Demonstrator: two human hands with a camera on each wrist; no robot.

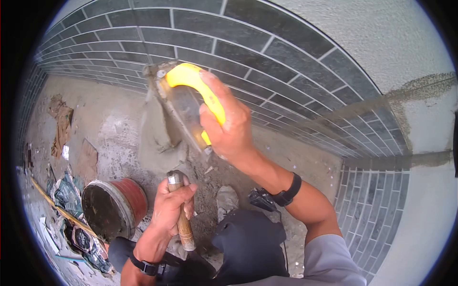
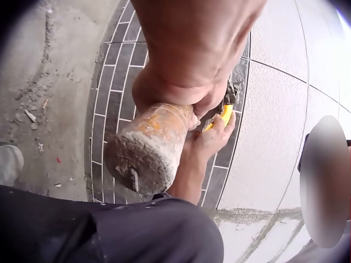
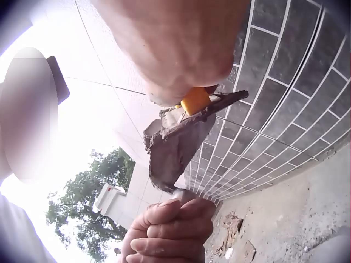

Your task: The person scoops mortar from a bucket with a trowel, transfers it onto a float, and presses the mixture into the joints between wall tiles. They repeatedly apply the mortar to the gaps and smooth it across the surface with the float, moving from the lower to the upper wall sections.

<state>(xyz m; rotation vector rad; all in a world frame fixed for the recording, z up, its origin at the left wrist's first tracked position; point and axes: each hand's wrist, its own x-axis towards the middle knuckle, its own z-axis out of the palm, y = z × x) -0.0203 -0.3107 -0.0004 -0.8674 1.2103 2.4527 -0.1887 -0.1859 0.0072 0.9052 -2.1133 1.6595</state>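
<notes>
My right hand [image 1: 229,121] grips the yellow handle [image 1: 191,76] of a plastering trowel, whose mortar-smeared plate stands on edge near the tiled wall. Below it, my left hand [image 1: 169,205] holds a second trowel by its worn wooden handle [image 1: 185,229], fingers curled round it under the metal ferrule. Grey mortar [image 1: 160,133] covers that trowel's blade, close beside the yellow-handled plate. The left wrist view shows the butt of the wooden handle [image 2: 145,153], caked with dried mortar. In the right wrist view, the mortar-coated blade [image 3: 170,159] rises from the left fist to the yellow-handled trowel.
Dark grey tiles with pale joints cover the wall [image 1: 253,33] ahead and to the right. A red bucket [image 1: 136,198] with mortar inside stands at the left. Crumpled bags [image 1: 69,195], a long wooden stick [image 1: 62,209] and debris lie beyond it on the dusty floor.
</notes>
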